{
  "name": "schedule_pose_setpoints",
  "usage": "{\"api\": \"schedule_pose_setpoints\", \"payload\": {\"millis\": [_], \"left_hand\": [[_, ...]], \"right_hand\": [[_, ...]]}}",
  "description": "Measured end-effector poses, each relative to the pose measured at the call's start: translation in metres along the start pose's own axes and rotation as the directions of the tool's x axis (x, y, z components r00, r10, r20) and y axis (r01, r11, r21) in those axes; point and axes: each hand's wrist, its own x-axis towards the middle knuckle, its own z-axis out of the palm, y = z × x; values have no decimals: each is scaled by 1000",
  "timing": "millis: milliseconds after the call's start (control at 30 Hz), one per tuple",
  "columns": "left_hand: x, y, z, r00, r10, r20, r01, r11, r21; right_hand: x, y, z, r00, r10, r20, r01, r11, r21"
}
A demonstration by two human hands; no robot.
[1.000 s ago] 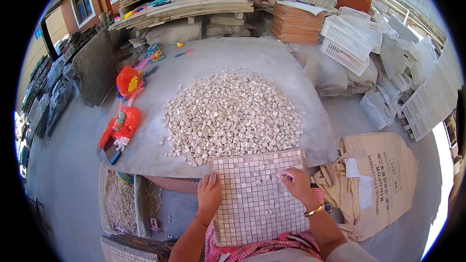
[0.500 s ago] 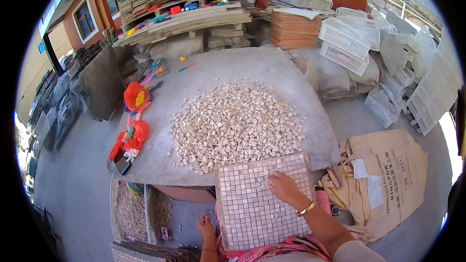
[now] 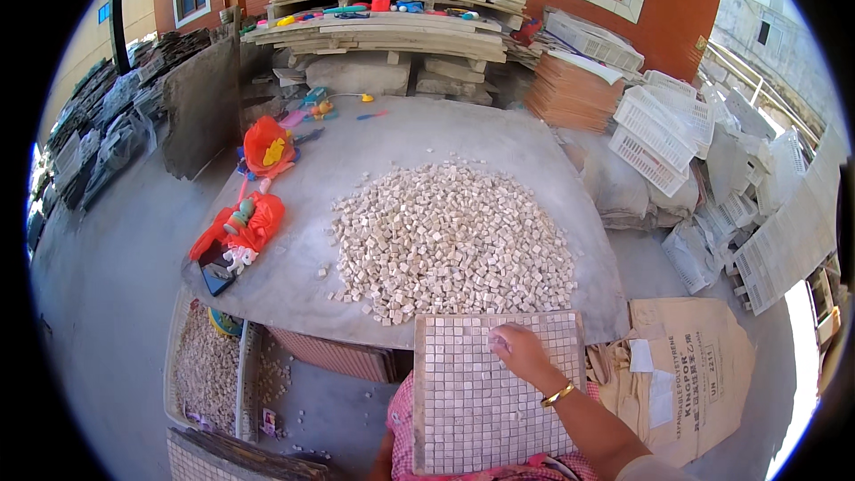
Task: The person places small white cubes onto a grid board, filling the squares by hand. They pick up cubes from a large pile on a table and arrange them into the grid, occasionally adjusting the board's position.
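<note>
A square board (image 3: 481, 414) patterned with a grid of small pale stone tiles rests at my lap, its far edge against the table. My right hand (image 3: 524, 352), a gold bangle at its wrist, is over the board's upper middle. Its thumb and fingers are bunched together at the tile surface; whatever they pinch is too small to make out. Just beyond the board lies a large heap of loose stone cubes (image 3: 454, 245). Only a strip of my left arm (image 3: 382, 459) shows beside the checked pink cloth; that hand is hidden.
The grey table (image 3: 294, 303) carries red plastic bags (image 3: 258, 227), a phone (image 3: 215, 278) and small toys on its left. Below stands a white crate (image 3: 246, 383) of stone bits, near stacked tile boards (image 3: 223, 468). To the right are a paper sack (image 3: 712, 374) and white baskets (image 3: 650, 147).
My view has shifted. The left hand, seen earlier beside the board, has gone out of sight. The right hand stays over the board, and the loose bits on top of the tiles no longer show.
</note>
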Motion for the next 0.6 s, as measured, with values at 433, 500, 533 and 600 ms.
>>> {"api": "schedule_pose_setpoints", "payload": {"millis": [433,500,533,600], "left_hand": [[-1,3,12,999,-25,45,24,1000,17],[-2,4,13,998,-30,50,29,999,29],[-1,4,13,998,-31,50,29,999,30],[-1,3,12,998,-26,50,24,999,35]], "right_hand": [[37,8,37,991,-126,45,132,975,-181],[39,12,31,979,-195,63,203,968,-146],[42,11,27,970,-231,70,238,963,-125],[41,0,4,994,-103,39,104,994,-23]]}}
